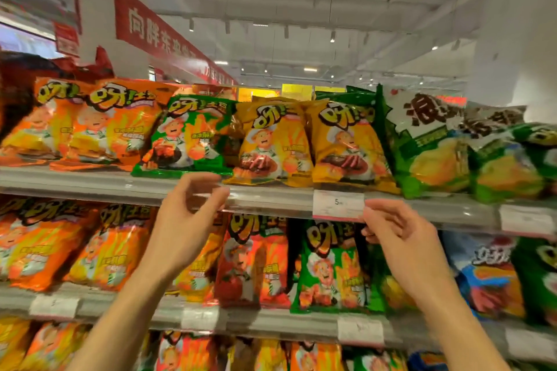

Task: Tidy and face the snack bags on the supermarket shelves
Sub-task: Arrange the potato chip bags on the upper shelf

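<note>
Snack bags stand in a row on the top shelf [271,199]: orange bags [111,126] at the left, a green bag [187,135], two yellow bags [271,144] [346,147], then green-and-white bags [428,141] at the right. My left hand [187,223] is raised just below the green bag, in front of the shelf edge, fingers loosely curved and holding nothing. My right hand [401,235] hovers under the right yellow bag, beside a price tag [337,205], fingers loosely curled with nothing in them. Neither hand touches a bag.
The shelf below holds orange bags [45,247], a red bag [250,262], a green bag [328,265] and blue and green bags [494,274] at the right. A third shelf of bags [180,352] shows at the bottom. Red hanging signs [156,33] are overhead.
</note>
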Demonstrator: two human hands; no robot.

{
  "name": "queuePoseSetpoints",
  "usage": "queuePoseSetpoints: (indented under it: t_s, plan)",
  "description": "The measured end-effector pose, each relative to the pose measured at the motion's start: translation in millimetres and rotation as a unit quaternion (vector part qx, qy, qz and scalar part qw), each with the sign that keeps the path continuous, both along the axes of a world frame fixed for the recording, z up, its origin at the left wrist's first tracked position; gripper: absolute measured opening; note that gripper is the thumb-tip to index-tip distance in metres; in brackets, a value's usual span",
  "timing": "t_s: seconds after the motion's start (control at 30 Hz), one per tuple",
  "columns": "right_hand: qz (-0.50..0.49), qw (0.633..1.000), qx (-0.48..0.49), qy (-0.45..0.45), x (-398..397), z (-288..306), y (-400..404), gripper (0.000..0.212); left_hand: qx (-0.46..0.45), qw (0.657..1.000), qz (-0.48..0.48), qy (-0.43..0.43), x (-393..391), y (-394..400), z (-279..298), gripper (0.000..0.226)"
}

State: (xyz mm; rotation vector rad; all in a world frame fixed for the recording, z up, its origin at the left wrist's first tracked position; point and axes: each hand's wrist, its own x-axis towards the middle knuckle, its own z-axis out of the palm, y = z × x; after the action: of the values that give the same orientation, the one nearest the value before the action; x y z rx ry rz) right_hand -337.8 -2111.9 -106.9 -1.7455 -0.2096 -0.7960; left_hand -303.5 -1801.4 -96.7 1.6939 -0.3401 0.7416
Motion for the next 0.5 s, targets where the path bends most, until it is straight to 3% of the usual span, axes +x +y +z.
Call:
queuePoseSetpoints:
  t_s: [0.17, 0.27, 0.37, 0.5]
  plan:
    - [-0.061, 0.992, -0.1, -0.042, 6.3, 31.2, -10.7, 0.009, 0.09, 0.993, 0.045, -0.065, 19.7, -22.8, 37.3, 0.021]
    - [-0.149, 0.968, -0.188, -0.071, 19.8, 54.4, -2.5, 0.014, 0.183, 0.974, 0.083, -0.101, 34.0, -34.0, 56.8, 0.034]
    - [-0.218, 0.922, -0.312, -0.066, 41.9, 73.1, 8.9, 0.049, 0.254, 0.959, 0.095, -0.087, 49.8, -43.1, 70.1, 0.046]
    - [-0.224, 0.913, -0.342, 0.01, 70.5, 80.5, 19.3, 0.079, 0.265, 0.963, 0.045, -0.029, 64.4, -48.3, 76.6, 0.059]
